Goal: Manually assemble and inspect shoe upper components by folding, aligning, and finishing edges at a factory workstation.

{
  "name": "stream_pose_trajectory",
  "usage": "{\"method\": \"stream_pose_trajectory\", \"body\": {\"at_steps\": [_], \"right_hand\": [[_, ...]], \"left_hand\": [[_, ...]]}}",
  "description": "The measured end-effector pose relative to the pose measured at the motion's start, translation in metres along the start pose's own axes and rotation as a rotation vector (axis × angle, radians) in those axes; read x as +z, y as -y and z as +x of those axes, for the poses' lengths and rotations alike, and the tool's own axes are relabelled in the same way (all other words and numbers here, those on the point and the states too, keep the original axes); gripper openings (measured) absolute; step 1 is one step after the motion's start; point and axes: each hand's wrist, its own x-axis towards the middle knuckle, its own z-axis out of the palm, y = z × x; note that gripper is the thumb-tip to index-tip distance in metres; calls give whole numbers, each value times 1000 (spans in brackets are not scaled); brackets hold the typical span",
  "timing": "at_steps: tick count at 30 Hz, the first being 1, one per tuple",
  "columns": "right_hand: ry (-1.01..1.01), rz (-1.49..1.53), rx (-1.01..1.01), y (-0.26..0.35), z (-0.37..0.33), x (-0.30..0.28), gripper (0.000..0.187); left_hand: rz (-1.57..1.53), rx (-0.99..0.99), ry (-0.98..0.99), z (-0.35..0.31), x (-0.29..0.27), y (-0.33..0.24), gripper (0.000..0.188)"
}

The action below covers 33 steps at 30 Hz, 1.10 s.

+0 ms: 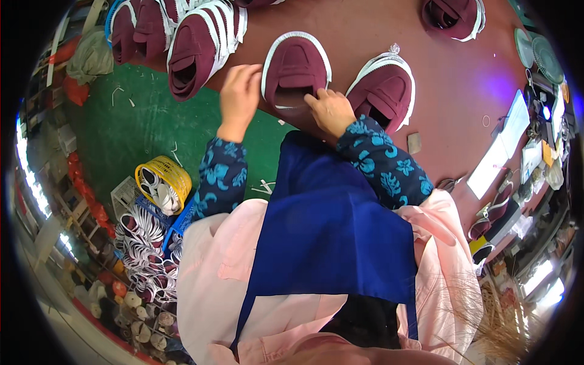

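Yellow basket (184, 176): dark printing on its side, too small to read.
White sheets (490, 164): on the counter (450, 121) at right; any writing illegible.
Upper-right shoe (460, 17): cut off by the top edge.
Upper-left shoes (204, 45): burgundy and white, overlapping, some cut off.
Shoe-part heap (146, 249): white and burgundy pieces on the left, individual forms hard to make out.
Burgundy loafer (296, 66): raised apron seam, strap across the vamp, white edging around the toe; dark opening toward the person; sole out of sight.
Loafer's place: near edge of the red-brown counter, between the hands, toe pointing away.
Left hand (239, 100): fingers loosely bent and parted, just beside the loafer's left side; contact cannot be told; nothing seen in them.
Right hand (331, 112): thumb and forefinger pinched on the opening's right edge.
Neighbouring loafer (383, 88): burgundy, white-edged, just right of the right hand.
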Motion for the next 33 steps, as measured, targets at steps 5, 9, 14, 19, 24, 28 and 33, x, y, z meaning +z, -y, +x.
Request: {"method": "stream_pose_trajectory", "body": {"at_steps": [5,9,14,19,24,28,33], "right_hand": [[198,78,108,2,-38,-2,30],[288,877,626,17,-32,-10,43],[46,1969,1006,25,-33,-8,44],[-191,2496,670,28,-35,-56,36],[-352,2035,596,45,-37,-87,28],[-323,1780,496,51,-40,-103,27],[-353,1628,444,52,-46,-96,25]], "left_hand": [[-58,158,270,2,70,31,41],[-378,-502,362,6,86,26,65],[-1106,-908,411,1,52,-53,35],[-1085,-667,285,-20,16,-85,36],[-744,-360,90,-26,-13,-118,74],[-708,-206,24,-22,-29,-141,87],[-293,-97,160,-21,-37,-137,98]]}}
